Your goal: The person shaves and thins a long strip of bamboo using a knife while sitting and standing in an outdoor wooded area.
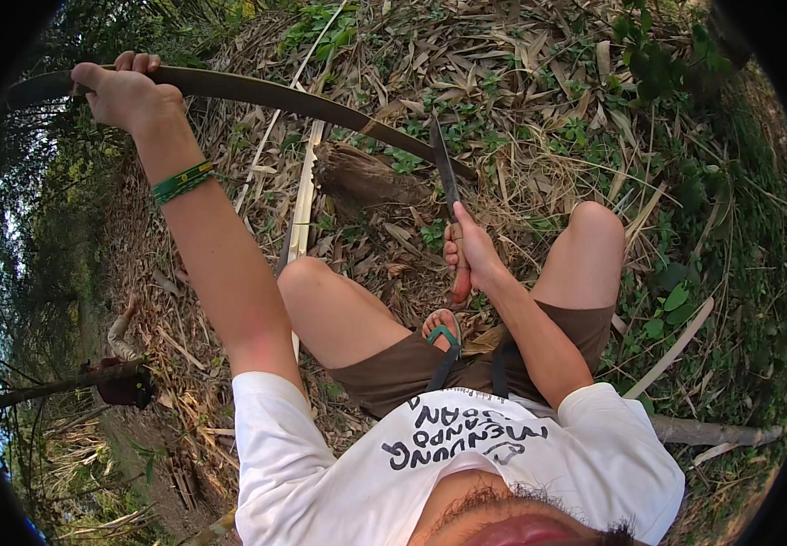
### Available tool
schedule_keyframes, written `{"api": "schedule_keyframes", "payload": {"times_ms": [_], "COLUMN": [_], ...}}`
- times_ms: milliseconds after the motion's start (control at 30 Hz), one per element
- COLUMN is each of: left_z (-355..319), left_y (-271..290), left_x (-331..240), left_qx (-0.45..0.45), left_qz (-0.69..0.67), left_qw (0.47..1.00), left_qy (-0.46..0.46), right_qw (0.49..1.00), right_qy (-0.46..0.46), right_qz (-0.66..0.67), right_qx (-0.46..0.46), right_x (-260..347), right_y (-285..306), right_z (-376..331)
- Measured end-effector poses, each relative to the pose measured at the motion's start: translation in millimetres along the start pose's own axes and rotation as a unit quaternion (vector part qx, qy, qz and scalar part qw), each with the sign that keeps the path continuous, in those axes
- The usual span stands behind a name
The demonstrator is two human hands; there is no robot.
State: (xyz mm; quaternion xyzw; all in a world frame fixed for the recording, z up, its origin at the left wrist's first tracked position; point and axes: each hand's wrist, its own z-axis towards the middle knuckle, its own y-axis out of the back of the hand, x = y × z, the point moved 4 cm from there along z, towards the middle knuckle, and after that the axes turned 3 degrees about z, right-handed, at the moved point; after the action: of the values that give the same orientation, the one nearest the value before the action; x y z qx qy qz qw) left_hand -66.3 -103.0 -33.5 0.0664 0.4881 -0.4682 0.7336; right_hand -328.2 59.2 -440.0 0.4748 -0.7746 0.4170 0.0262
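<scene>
Bamboo strip (257, 93), long, stiff but springy, prob. light: left hand (125, 91) wrapped tight near its end; right hand (472, 250) clenched round knife (446, 177) handle, blade at strip.

Dry leaves (521, 82) cover the ground. Green weeds (666, 64) grow at the top right. A split pale stalk (302, 218) lies on the leaves. A brown stump (366, 177) sits just beside it. A gray log (712, 432) lies at the lower right. A thin white strip (676, 346) leans near the log. A sandal (443, 332) has a green strap.
</scene>
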Motion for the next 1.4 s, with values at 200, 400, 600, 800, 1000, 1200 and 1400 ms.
{"api": "schedule_keyframes", "payload": {"times_ms": [200, 400, 600, 800, 1000, 1200, 1400], "left_z": [-17.4, -34.1, -53.4, -52.8, -50.9, -51.9, -56.3], "left_y": [-86.5, -124.8, -137.8, -128.3, -118.6, -123.8, -135.6], "left_x": [6.6, -3.3, -10.8, -11.8, -13.9, -10.5, -9.3], "left_qx": [0.045, 0.115, 0.142, 0.131, 0.113, 0.113, 0.119], "left_qz": [-0.047, -0.067, -0.066, -0.052, -0.049, -0.051, -0.039], "left_qw": [0.998, 0.991, 0.985, 0.987, 0.990, 0.988, 0.985], "left_qy": [-0.014, -0.002, -0.074, -0.082, -0.075, -0.094, -0.118], "right_qw": [0.999, 0.997, 0.995, 0.994, 0.995, 0.996, 0.995], "right_qy": [0.019, 0.015, 0.012, -0.001, 0.000, 0.003, 0.015], "right_qz": [0.032, 0.080, 0.101, 0.107, 0.097, 0.091, 0.096], "right_qx": [-0.009, -0.005, -0.003, -0.003, 0.000, -0.003, -0.007], "right_x": [9.1, 2.9, 2.7, 1.3, 1.4, -0.1, 3.3], "right_y": [-7.3, -19.8, -16.9, -11.1, -7.9, -4.1, -1.8], "right_z": [-5.2, -6.7, -7.1, -5.2, -2.8, 0.6, 2.8]}}
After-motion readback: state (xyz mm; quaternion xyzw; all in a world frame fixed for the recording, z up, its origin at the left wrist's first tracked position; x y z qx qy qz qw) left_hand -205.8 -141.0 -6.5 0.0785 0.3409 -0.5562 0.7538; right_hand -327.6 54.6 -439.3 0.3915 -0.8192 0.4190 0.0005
